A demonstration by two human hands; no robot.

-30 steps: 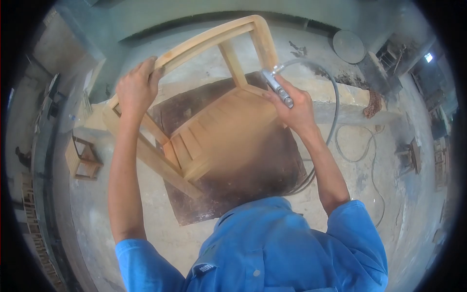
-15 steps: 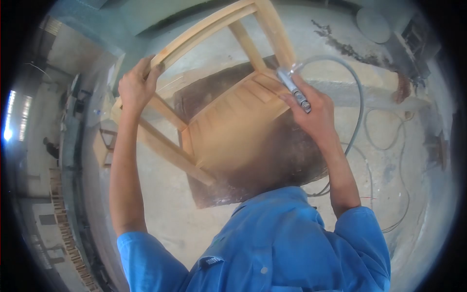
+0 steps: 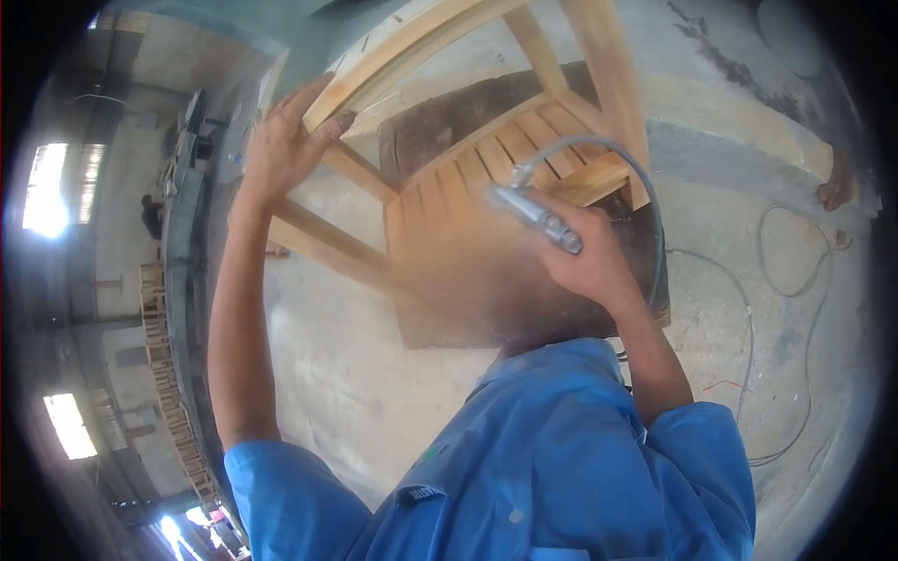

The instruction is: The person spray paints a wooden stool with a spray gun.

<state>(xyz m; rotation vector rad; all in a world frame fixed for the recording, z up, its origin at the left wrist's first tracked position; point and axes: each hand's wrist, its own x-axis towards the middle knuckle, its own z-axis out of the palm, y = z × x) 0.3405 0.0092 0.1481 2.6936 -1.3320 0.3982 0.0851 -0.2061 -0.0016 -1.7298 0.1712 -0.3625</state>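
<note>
Holds a wooden chair [image 3: 486, 159] tipped up in front of the chest, above a dark mat [image 3: 435, 131] lying on the concrete floor [image 3: 346, 374]. Grips the chair's curved rail [image 3: 393, 56] with the left hand [image 3: 281, 140]: fingers wrapped over the top edge, thumb pressed against the near face, arm raised and nearly straight. Clasps a slim metal air tool [image 3: 533, 215] in the right hand [image 3: 585, 262], fist closed around the body, with the narrow end aimed up and left at the slatted seat. Shows a grey hose [image 3: 655, 224] arching from the tool's far end over the hand and down past the wrist. Blurs heavily just below the seat, possibly from dust, so cannot tell whether the tool's tip meets the wood or hangs just short of it. Wears a blue shirt [image 3: 561, 467], sleeves short. Leaves loose hoses [image 3: 748, 318] curled on the floor to the right, well apart from the chair. Keeps stacked wooden frames [image 3: 159, 318] along the left wall, with another person [image 3: 150, 217] standing far off beside them.
</note>
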